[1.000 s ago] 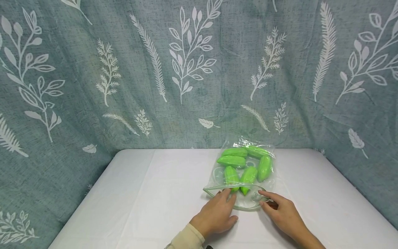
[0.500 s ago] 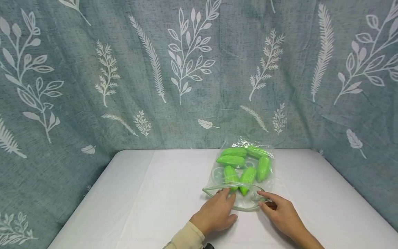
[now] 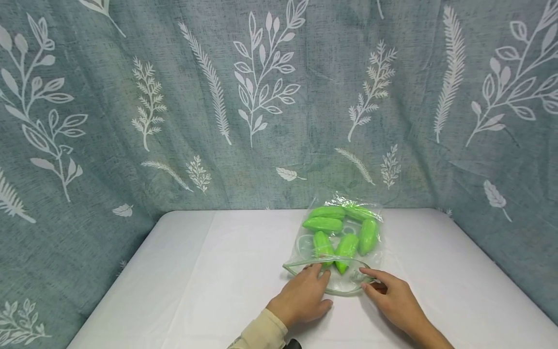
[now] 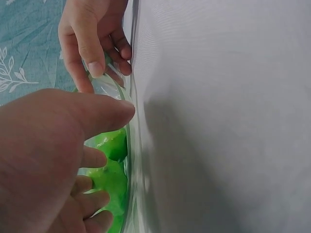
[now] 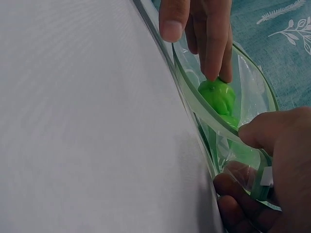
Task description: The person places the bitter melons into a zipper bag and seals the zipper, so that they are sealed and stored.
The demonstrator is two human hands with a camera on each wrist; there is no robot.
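Observation:
A clear zip bag (image 3: 347,281) with a pale green zip edge lies on the table, its mouth spread toward me. Inside are several bright green, elongated, ridged pieces (image 3: 323,224) with tapered ends, their kind uncertain. My left hand (image 3: 302,296) reaches over the mouth's near edge, fingers extended. In the right wrist view its fingertips (image 5: 212,73) reach into the mouth, at or just above a green piece (image 5: 217,97). My right hand (image 3: 394,298) pinches the mouth's right end between thumb and fingers, close to a white slider (image 5: 267,176). Some right fingers are hidden behind the film.
The white table (image 3: 218,276) extends left and right of the bag. A blue-green curtain (image 3: 196,121) with white leaf prints hangs behind the table and along both sides. The bag's far end lies near the table's back edge.
The whole head view shifts very slightly. Both hands, the bag and the green pieces keep their places relative to one another.

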